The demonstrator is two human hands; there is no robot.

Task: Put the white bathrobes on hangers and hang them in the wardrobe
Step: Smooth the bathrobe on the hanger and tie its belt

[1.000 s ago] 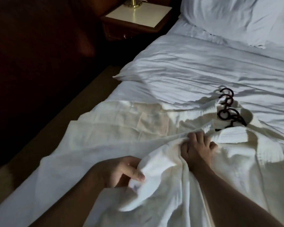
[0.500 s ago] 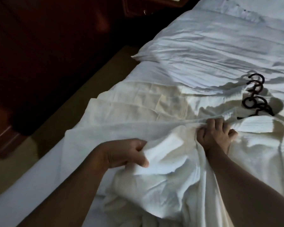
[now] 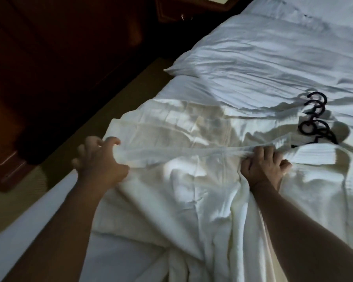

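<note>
On the bed (image 3: 273,58), the left hand (image 3: 102,159) and right hand (image 3: 265,167) each clutch a fold of the white bathrobe (image 3: 192,180); best stretch it flat before taking one of the hangers (image 3: 314,123) nearby.

We see the bathrobe (image 3: 192,180) spread on the bed (image 3: 29,226), our left grip (image 3: 100,159) at its left edge and our right grip (image 3: 265,165) further right on the same fold. The hangers (image 3: 314,123) lie just behind the right grip, and the floor (image 3: 114,94) runs left of the bed.
</note>
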